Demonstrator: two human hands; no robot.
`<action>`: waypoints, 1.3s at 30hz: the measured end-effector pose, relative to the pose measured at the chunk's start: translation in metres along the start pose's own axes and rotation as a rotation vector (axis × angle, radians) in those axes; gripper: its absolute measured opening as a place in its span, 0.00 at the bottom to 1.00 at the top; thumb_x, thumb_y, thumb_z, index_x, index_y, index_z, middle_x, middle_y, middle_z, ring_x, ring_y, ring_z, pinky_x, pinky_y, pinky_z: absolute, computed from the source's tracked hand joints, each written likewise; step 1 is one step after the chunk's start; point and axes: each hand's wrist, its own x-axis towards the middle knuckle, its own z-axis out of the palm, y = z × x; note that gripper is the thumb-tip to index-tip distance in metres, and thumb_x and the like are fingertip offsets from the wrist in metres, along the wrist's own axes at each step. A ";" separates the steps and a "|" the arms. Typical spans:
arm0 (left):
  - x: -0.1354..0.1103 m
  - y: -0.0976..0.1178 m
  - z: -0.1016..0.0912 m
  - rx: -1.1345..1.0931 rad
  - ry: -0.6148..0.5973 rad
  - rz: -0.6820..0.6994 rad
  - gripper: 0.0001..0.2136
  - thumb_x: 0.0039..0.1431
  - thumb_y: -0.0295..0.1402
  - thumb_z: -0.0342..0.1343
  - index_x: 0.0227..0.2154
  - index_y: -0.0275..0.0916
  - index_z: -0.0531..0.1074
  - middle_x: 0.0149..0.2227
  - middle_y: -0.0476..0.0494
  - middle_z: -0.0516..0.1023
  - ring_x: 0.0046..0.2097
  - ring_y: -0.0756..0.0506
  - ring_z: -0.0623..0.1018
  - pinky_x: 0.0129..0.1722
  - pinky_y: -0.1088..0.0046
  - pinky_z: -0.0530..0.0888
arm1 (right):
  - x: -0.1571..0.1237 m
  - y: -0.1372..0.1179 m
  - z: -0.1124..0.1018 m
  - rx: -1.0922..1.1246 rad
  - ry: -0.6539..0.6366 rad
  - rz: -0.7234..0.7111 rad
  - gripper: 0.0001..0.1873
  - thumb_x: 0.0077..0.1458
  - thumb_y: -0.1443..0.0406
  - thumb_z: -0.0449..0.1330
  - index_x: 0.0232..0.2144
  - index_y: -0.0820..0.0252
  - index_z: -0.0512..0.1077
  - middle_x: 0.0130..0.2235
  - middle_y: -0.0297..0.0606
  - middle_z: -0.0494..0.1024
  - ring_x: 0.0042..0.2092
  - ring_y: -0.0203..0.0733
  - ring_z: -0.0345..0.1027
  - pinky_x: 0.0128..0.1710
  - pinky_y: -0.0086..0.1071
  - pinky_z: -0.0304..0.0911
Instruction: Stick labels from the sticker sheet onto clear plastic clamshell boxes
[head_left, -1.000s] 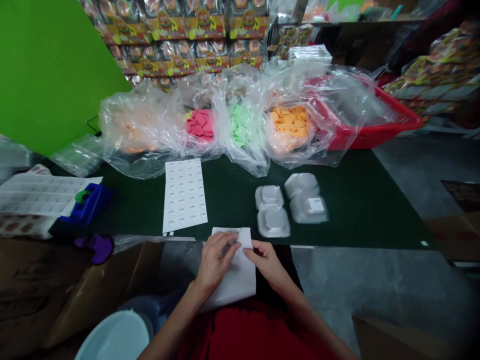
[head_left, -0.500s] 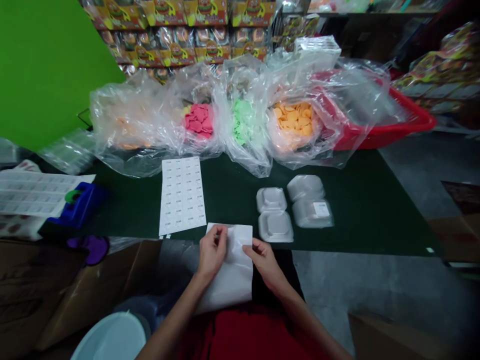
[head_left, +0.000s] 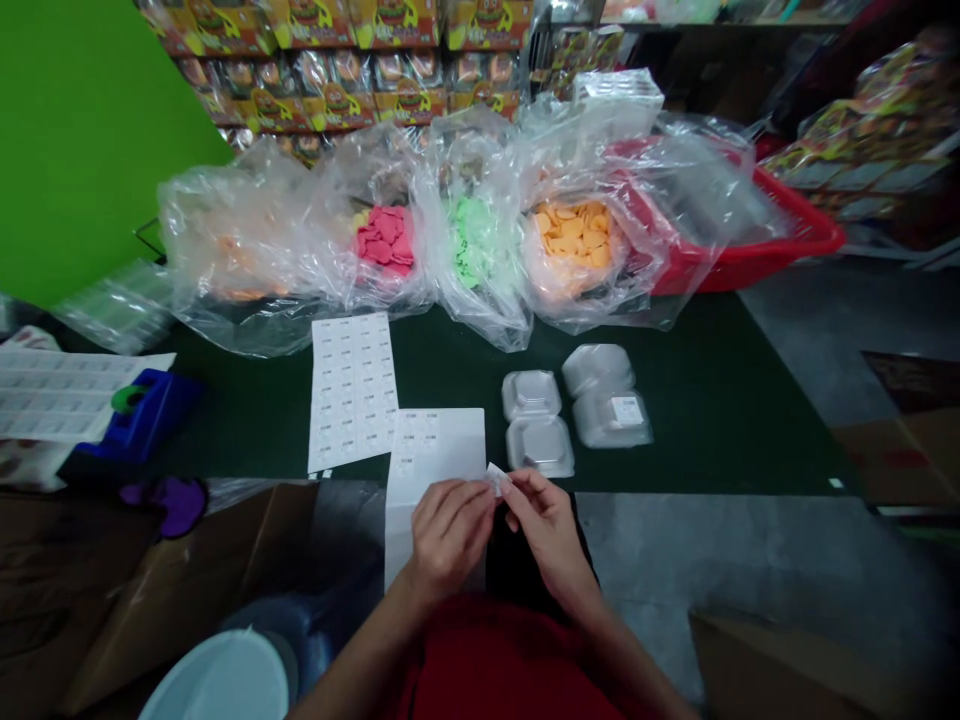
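A small white label point(head_left: 496, 477) is between my hands at the table's front edge. My right hand point(head_left: 546, 522) is closed, pinching it between thumb and fingers. My left hand point(head_left: 450, 530) is closed too, its fingertips pressed at the label's left side. Beneath my left hand a mostly bare label sheet point(head_left: 450, 440) hangs over the edge, with several labels left near its top. A fuller label sheet point(head_left: 351, 390) lies to its left, slightly overlapped. Just beyond my right hand sit open clear plastic clamshell boxes: a plain one point(head_left: 536, 420) and one point(head_left: 604, 395) bearing a white label.
Plastic bags of pink point(head_left: 386, 240), green point(head_left: 474, 240) and orange pieces point(head_left: 576, 235) line the back. A red basket point(head_left: 750, 262) stands at the right. At the left is a blue tape dispenser point(head_left: 142, 420); a pale bucket point(head_left: 221, 680) is below.
The label sheet has moved up onto the table edge, showing printed labels. My hands have come together, now with a small label between them. The view has shifted slightly.
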 end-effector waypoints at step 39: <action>0.096 0.004 0.073 -0.485 -0.081 -0.704 0.25 0.60 0.36 0.66 0.60 0.39 0.72 0.32 0.50 0.80 0.33 0.49 0.77 0.36 0.74 0.73 | 0.024 -0.016 -0.078 -0.390 0.207 -0.446 0.17 0.69 0.60 0.60 0.56 0.50 0.81 0.47 0.40 0.75 0.47 0.45 0.71 0.48 0.38 0.69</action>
